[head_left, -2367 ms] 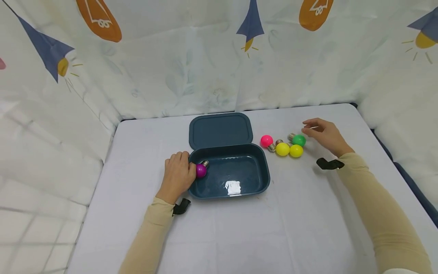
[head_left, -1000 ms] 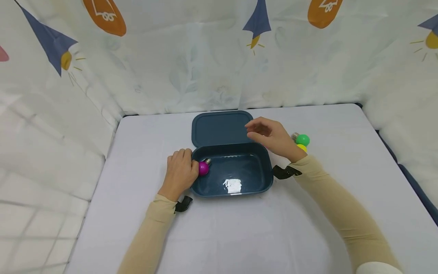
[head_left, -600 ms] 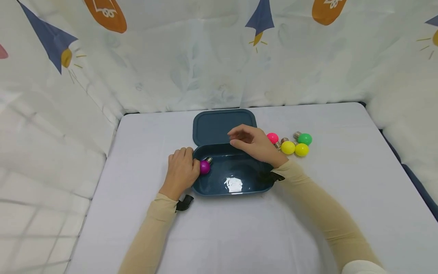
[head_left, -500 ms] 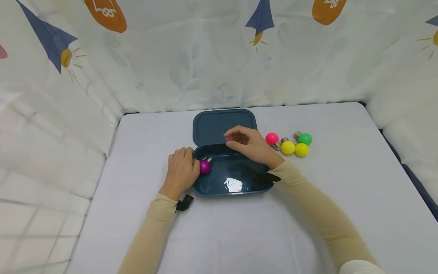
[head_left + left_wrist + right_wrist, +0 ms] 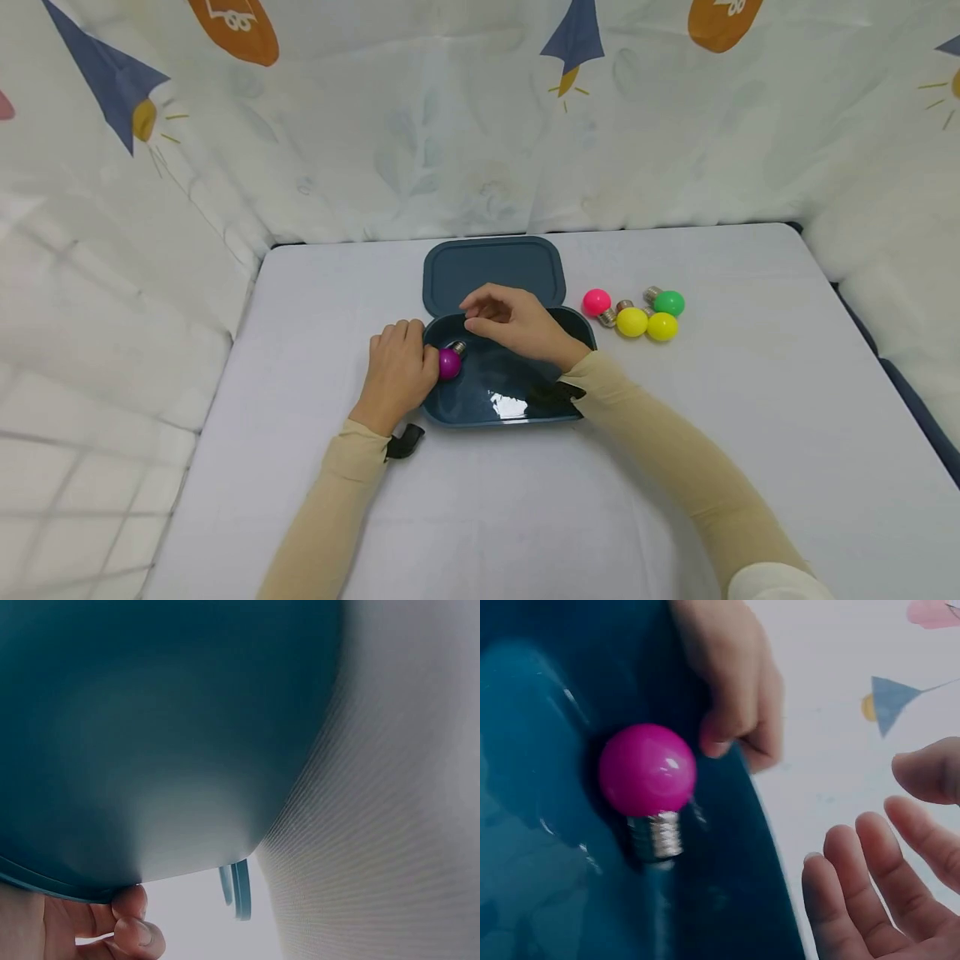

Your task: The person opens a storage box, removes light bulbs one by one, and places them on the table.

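Observation:
My left hand grips the left rim of a dark blue rectangular food container. Its thumb is over the inside, and its fingertips show outside below the rim in the left wrist view. A magenta light bulb with a silver screw base lies inside the container, close to that thumb. Over the container's back part hovers my right hand, fingers loosely bent and apart, nothing between them. It stands to the right of the magenta bulb and hides part of the back rim.
The container's flat blue lid lies just behind it. On the right are a pink bulb, a yellow bulb, a second yellow bulb and a green bulb. Patterned white curtains surround the white table.
My right hand has moved left from beside the green bulb to above the container, carrying nothing visible. The left hand keeps its grip on the rim. The bulbs stay in place.

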`<control>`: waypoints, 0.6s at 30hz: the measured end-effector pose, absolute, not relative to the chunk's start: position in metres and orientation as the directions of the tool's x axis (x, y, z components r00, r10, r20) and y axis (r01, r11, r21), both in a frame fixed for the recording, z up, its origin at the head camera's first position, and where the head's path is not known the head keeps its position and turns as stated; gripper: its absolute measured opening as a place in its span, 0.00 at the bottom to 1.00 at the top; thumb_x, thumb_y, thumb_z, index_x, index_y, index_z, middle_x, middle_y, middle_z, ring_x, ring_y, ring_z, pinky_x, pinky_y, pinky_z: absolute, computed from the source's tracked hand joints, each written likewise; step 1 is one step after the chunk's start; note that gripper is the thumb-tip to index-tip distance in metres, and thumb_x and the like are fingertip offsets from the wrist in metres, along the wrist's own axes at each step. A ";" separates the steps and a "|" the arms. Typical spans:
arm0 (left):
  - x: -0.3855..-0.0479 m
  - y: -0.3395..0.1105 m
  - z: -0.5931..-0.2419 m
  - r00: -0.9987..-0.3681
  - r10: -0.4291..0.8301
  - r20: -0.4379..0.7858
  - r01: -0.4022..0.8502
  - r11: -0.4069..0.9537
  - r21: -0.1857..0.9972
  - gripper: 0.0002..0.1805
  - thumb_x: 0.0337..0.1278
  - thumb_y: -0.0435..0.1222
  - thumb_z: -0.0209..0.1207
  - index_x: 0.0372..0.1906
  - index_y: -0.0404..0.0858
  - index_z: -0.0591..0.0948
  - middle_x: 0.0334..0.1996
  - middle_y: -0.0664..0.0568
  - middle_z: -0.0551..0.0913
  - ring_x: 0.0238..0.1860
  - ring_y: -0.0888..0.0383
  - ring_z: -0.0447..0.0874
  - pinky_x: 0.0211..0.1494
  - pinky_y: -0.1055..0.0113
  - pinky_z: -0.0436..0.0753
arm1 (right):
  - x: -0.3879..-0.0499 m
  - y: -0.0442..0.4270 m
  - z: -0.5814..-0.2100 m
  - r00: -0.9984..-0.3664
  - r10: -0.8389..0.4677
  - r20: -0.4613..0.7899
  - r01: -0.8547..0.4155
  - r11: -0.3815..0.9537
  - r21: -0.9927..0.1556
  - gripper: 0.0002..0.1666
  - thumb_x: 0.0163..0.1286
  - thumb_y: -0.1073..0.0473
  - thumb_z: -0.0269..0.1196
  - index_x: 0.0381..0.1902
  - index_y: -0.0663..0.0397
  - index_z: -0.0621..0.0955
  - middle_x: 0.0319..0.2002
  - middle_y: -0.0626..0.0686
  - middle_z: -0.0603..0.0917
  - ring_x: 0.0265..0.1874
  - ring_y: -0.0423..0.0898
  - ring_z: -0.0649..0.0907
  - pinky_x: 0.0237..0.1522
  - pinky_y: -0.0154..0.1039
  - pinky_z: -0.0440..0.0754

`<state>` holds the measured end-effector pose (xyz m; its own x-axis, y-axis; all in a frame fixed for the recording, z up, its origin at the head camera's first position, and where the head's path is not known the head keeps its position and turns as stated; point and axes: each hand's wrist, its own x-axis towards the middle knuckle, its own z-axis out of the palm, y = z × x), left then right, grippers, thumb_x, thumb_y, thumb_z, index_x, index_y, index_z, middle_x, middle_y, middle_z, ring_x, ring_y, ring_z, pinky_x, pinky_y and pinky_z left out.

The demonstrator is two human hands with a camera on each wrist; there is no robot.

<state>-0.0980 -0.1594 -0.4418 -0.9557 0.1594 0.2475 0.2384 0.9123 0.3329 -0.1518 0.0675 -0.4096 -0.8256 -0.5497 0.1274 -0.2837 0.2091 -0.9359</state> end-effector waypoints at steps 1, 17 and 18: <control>-0.098 -0.160 -0.442 -0.956 0.160 0.245 0.238 0.912 0.334 0.09 0.63 0.37 0.50 0.33 0.34 0.73 0.28 0.43 0.73 0.34 0.42 0.72 0.41 0.51 0.67 | -0.152 0.065 -0.411 -0.824 -0.554 0.119 -0.282 0.220 -0.934 0.17 0.71 0.58 0.67 0.55 0.55 0.83 0.45 0.54 0.85 0.41 0.46 0.86 0.48 0.34 0.86; -0.098 -0.159 -0.443 -0.955 0.166 0.244 0.244 0.909 0.337 0.10 0.64 0.37 0.49 0.35 0.33 0.73 0.29 0.41 0.74 0.35 0.41 0.73 0.44 0.48 0.70 | -0.156 0.046 -0.429 -0.755 -0.656 0.017 -0.306 0.330 -0.893 0.23 0.66 0.63 0.70 0.58 0.57 0.82 0.50 0.57 0.88 0.47 0.46 0.89 0.54 0.36 0.87; -0.098 -0.160 -0.443 -0.955 0.166 0.246 0.244 0.910 0.336 0.10 0.64 0.36 0.49 0.35 0.33 0.74 0.29 0.41 0.74 0.35 0.41 0.73 0.44 0.48 0.70 | -0.155 0.046 -0.430 -0.746 -0.666 0.020 -0.316 0.327 -0.891 0.23 0.65 0.64 0.71 0.59 0.57 0.82 0.51 0.58 0.87 0.48 0.47 0.89 0.54 0.37 0.87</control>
